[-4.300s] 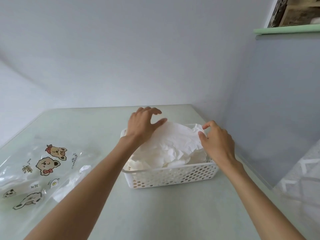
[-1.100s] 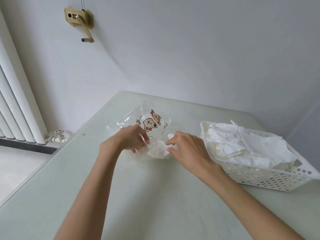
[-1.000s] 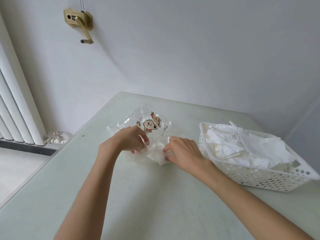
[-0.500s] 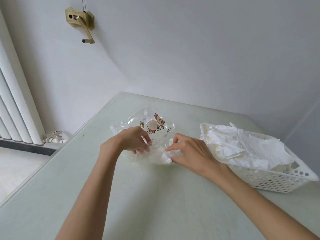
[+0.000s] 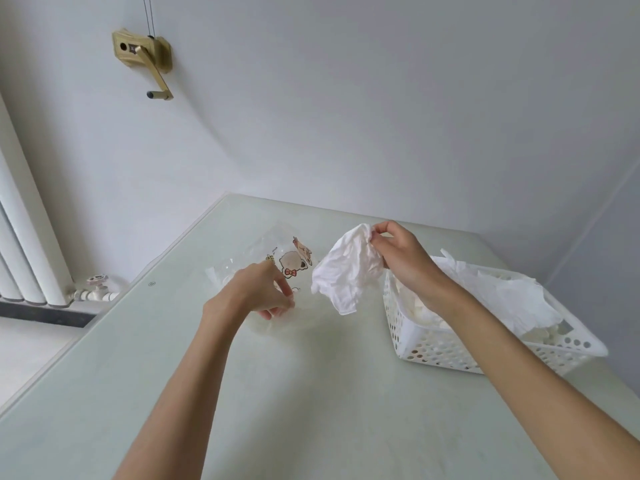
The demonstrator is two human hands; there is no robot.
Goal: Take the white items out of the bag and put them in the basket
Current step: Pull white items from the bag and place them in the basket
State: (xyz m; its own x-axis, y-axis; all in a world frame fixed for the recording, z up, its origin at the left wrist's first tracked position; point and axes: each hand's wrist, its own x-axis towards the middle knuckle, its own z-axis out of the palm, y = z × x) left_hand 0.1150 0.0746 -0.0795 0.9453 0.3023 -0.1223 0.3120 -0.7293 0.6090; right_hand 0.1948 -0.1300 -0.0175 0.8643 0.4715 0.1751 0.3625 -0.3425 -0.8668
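Note:
A clear plastic bag (image 5: 266, 252) printed with cartoon bears lies on the pale green table. My left hand (image 5: 258, 292) grips the bag's near edge and holds it down. My right hand (image 5: 398, 252) pinches a crumpled white cloth (image 5: 348, 271) by its top, and the cloth hangs in the air between the bag and the basket. The white perforated basket (image 5: 446, 348) stands on the right, piled with several white items (image 5: 509, 296). Whether anything white remains inside the bag is hard to tell.
The table (image 5: 277, 393) meets the wall at the back and a grey panel on the right. A white radiator (image 5: 24, 244) with a valve (image 5: 95, 289) stands on the left, below table height. A brass crank fitting (image 5: 145, 57) is mounted on the wall.
My right hand has lifted the white cloth out of the bag and carried it up and to the right, toward the basket. My left hand stays on the bag.

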